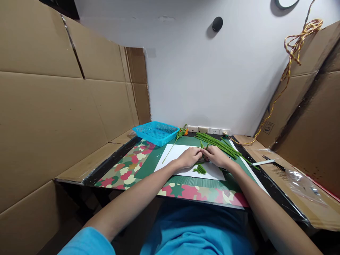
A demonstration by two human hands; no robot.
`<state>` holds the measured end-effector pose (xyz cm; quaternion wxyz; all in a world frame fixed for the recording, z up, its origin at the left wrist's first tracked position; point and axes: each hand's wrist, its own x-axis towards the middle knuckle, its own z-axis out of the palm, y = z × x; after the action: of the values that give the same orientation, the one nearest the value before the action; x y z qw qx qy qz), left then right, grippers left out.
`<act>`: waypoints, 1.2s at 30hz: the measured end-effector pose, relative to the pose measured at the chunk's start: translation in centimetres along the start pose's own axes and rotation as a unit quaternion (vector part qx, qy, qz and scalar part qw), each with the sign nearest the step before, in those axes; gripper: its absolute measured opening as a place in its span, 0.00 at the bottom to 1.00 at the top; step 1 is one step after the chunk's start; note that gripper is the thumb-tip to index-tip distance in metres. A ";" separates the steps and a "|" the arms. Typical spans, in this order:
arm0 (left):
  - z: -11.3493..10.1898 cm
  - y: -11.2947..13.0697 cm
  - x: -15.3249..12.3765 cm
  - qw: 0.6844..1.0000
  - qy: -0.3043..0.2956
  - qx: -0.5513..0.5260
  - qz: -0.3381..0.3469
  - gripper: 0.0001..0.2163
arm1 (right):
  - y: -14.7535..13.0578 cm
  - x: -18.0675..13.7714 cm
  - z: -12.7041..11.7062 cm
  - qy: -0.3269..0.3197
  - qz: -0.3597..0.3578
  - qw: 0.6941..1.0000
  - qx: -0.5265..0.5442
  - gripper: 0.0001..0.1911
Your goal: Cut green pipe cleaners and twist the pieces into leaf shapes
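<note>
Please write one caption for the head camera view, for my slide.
Left hand and right hand together handle green pipe cleaners over white paper, with a blue plastic basket beyond.

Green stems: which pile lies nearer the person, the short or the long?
The short pile, on the white paper; the long pile lies farther back, toward the wall.

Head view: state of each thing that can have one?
Left hand, fingers closed on green strips
Right hand, fingers curled, touching left hand
Basket, upright
Long green stems, lying side by side
Short green pieces, piled on white sheet
White sheet, flat
Yellow cable, looped, hanging
</note>
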<state>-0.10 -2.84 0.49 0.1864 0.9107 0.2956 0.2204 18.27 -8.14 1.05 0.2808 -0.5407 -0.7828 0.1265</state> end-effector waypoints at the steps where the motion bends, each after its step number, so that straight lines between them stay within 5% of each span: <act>1: 0.0 0.0 0.0 1.000 0.001 -0.001 0.002 0.14 | 0.0 0.0 0.0 0.000 0.000 1.000 0.001 0.29; 36: -0.1 0.3 -0.1 1.000 -0.001 0.011 -0.011 0.14 | 0.0 0.1 0.0 -0.001 0.002 1.000 -0.010 0.29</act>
<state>-0.11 -3.06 0.71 0.1796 0.9095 0.3079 0.2140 18.25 -8.09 1.08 0.2743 -0.5449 -0.7832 0.1201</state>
